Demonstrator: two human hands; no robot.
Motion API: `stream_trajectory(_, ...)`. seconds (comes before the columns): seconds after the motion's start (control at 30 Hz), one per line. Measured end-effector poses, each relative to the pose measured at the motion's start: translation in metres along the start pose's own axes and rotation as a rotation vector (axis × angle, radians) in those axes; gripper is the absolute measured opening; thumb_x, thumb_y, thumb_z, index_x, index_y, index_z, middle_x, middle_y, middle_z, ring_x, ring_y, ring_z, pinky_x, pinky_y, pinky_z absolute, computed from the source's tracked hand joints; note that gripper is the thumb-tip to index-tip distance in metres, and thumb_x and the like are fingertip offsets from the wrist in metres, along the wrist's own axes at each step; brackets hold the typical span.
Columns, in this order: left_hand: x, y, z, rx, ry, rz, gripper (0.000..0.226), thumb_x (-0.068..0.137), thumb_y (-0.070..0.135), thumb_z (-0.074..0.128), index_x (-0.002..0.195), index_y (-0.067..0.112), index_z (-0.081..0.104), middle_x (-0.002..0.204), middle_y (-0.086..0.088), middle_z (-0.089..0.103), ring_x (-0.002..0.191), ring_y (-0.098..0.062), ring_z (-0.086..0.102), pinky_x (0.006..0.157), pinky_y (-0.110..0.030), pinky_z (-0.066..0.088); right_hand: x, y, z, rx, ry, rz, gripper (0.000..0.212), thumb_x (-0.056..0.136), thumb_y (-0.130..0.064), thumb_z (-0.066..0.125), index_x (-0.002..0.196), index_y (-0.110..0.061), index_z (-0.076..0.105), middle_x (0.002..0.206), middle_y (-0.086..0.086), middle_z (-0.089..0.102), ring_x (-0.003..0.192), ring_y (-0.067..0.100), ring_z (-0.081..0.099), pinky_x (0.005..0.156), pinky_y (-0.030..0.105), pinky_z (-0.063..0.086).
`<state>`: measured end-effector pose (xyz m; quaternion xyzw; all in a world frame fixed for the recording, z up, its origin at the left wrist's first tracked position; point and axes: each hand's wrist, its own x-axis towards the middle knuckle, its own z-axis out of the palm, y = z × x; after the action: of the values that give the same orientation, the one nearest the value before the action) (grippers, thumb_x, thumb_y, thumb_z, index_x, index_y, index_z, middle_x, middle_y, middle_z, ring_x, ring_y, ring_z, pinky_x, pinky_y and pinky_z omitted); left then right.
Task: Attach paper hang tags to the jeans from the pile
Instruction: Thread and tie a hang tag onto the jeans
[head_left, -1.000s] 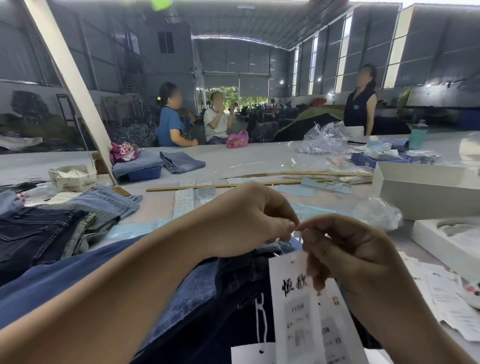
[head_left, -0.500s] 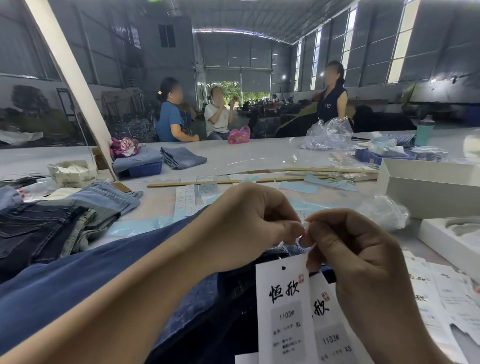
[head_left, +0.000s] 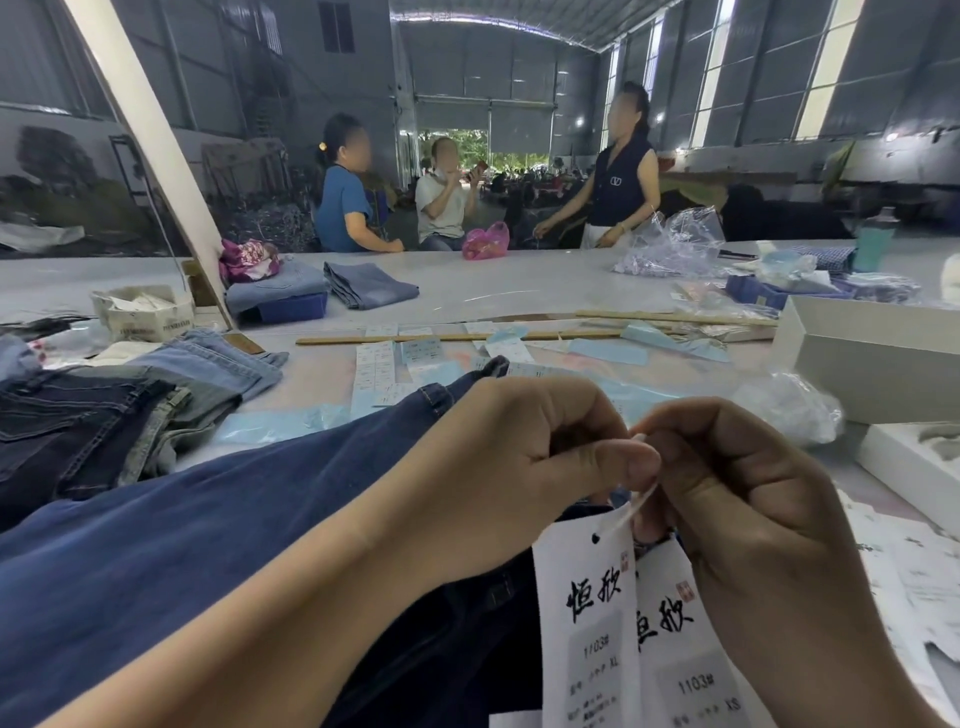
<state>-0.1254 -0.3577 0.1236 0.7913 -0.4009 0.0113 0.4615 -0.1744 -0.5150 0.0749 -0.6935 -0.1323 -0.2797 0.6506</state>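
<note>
The person's left hand (head_left: 519, 467) comes in from the lower left on a bare forearm that slants up toward the middle. Its fingers are curled under, the thumb lying flat along the top and pressing its tip against the forefinger in a pinch. The right hand (head_left: 743, 514) rises from the lower right, its back turned toward the camera, its knuckles bent and its fingers (head_left: 691, 431) folded in toward the left hand. The two hands meet fingertip to fingertip, the left thumb touching the right hand's curled forefinger, both wrists held level just above the lap.
</note>
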Motion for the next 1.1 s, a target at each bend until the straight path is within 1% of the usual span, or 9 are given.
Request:
stream_trajectory(0.2,-0.001,-0.002,0.000,0.041,-0.001,0.013,0.015,0.088,0.036,0.069,0.075,0.032,0.063,0.062,0.019,0.059,0.056,0.003,0.051,0.053,-0.010,0.039,0.000,-0.003,-0.003,-0.102,-0.014,-0.074,0.008,0.083,-0.034,0.062,0.083,-0.031,0.069,0.064,-0.004,0.063,0.049,0.010,0.056,0.048,0.019,0.047)
stream_trajectory(0.3,-0.003,-0.005,0.000,0.066,0.000,0.019,0.013,0.090,0.035,0.068,0.079,0.029,0.065,0.066,0.012,0.058,0.056,0.000,0.049,0.052,-0.015,0.039,-0.001,-0.005,-0.004,-0.150,-0.037,-0.095,0.022,0.078,-0.053,0.069,0.086,-0.033,0.071,0.065,-0.003,0.066,0.051,0.012,0.059,0.050,0.020,0.051)
stream_trajectory(0.4,-0.004,-0.006,0.001,0.079,0.001,0.034,0.013,0.092,0.035,0.065,0.082,0.027,0.065,0.069,0.011,0.058,0.058,-0.001,0.048,0.053,-0.017,0.040,-0.001,-0.008,-0.008,-0.263,-0.024,-0.126,0.006,0.083,-0.034,0.067,0.086,-0.033,0.072,0.063,-0.001,0.067,0.052,0.011,0.062,0.050,0.023,0.052)
stream_trajectory(0.5,-0.005,-0.007,0.002,0.057,0.020,0.039,0.012,0.094,0.034,0.064,0.084,0.027,0.064,0.074,0.004,0.062,0.062,-0.007,0.052,0.058,-0.026,0.045,-0.001,-0.016,-0.011,-0.404,-0.072,-0.109,0.019,0.081,-0.047,0.061,0.088,-0.033,0.070,0.065,-0.003,0.067,0.055,0.015,0.062,0.051,0.032,0.052)
stream_trajectory(0.67,-0.005,-0.007,0.001,0.091,0.013,0.063,0.009,0.093,0.030,0.066,0.084,0.026,0.066,0.068,0.017,0.058,0.062,0.000,0.053,0.057,-0.010,0.040,-0.001,-0.016,-0.011,-0.331,-0.172,-0.061,0.032,0.075,-0.053,0.064,0.086,-0.025,0.073,0.063,0.015,0.061,0.055,0.032,0.055,0.044,0.044,0.045)
stream_trajectory(0.73,-0.005,-0.006,0.001,0.083,0.019,0.059,0.011,0.091,0.034,0.067,0.083,0.026,0.068,0.067,0.019,0.058,0.061,0.002,0.053,0.057,-0.009,0.040,0.000,-0.015,-0.011,-0.248,-0.168,-0.028,0.041,0.071,-0.059,0.070,0.086,-0.022,0.074,0.062,0.017,0.061,0.054,0.034,0.054,0.043,0.041,0.042)
stream_trajectory(0.87,-0.005,-0.006,0.000,0.087,-0.041,0.036,0.019,0.091,0.043,0.062,0.081,0.027,0.064,0.069,0.008,0.060,0.057,0.000,0.049,0.052,-0.016,0.039,0.003,-0.016,-0.013,-0.105,-0.146,0.036,0.061,0.061,-0.072,0.073,0.084,-0.015,0.074,0.061,0.011,0.063,0.052,0.020,0.056,0.049,0.023,0.045)
stream_trajectory(1.0,-0.003,-0.006,0.001,0.159,-0.116,0.042,0.020,0.091,0.043,0.063,0.081,0.025,0.062,0.061,0.009,0.053,0.054,-0.004,0.045,0.050,-0.021,0.036,0.005,-0.014,-0.014,-0.024,-0.167,0.071,0.062,0.060,-0.068,0.076,0.083,-0.011,0.074,0.062,0.011,0.062,0.053,0.017,0.055,0.051,0.020,0.045)
stream_trajectory(1.1,-0.002,-0.006,0.001,0.160,-0.122,0.048,0.021,0.089,0.044,0.064,0.080,0.026,0.062,0.063,0.007,0.055,0.055,-0.006,0.046,0.052,-0.025,0.039,0.005,-0.016,-0.015,-0.064,-0.167,0.066,0.056,0.059,-0.064,0.078,0.081,-0.012,0.074,0.060,0.009,0.062,0.053,0.016,0.055,0.051,0.019,0.045)
